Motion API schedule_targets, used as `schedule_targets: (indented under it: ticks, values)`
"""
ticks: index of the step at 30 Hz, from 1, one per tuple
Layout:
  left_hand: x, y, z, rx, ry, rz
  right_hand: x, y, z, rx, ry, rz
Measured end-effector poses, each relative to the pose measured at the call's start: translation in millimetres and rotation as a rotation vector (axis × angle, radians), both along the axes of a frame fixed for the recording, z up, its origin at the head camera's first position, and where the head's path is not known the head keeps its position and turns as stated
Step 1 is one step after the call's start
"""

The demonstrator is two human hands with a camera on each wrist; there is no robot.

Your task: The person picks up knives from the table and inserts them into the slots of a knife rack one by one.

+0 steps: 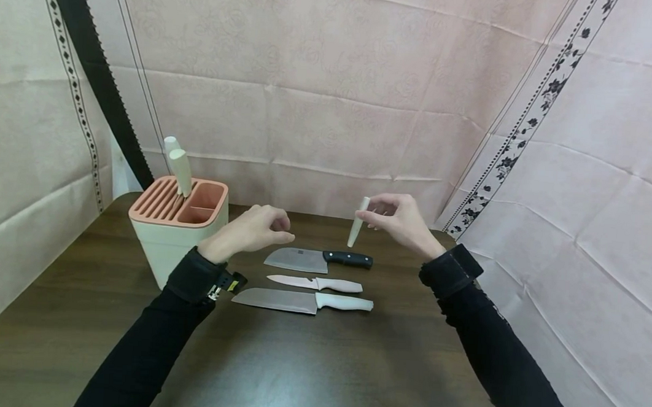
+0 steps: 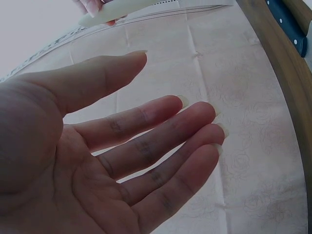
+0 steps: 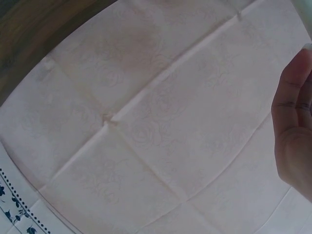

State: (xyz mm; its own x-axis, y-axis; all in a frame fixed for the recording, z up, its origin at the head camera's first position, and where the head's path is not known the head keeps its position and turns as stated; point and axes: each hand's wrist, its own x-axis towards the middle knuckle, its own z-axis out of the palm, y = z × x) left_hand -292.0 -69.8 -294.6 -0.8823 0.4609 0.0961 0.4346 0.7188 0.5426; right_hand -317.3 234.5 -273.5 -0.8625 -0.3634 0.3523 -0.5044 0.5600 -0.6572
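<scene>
My right hand (image 1: 365, 215) hovers above the dark wooden table (image 1: 317, 369) and pinches the top of a slim cream-white piece (image 1: 357, 225) that hangs down, like a handle or a sheath. The same piece (image 2: 122, 9) shows at the top of the left wrist view. My left hand (image 1: 269, 226) floats beside it to the left, holding nothing, its fingers (image 2: 165, 141) straight and relaxed. Below the hands lie three knives in a row: a black-handled cleaver (image 1: 314, 260), a small pale knife (image 1: 316, 283) and a white-handled broad knife (image 1: 301, 301).
A cream knife block with a pink slotted top (image 1: 176, 226) stands at the left, with two pale handles (image 1: 181, 170) sticking out of it. Pink patterned cloth (image 1: 331, 105) hangs close behind and on both sides. The right wrist view shows only cloth and a thumb edge (image 3: 292, 122).
</scene>
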Motion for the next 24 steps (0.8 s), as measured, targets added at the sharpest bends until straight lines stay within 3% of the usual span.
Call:
schedule_targets:
  ticks: [24]
  values:
    - [0.9,10,1.3,-0.004,0.010,-0.034,2.3,-18,-0.4,-0.004,-0.013,0.045]
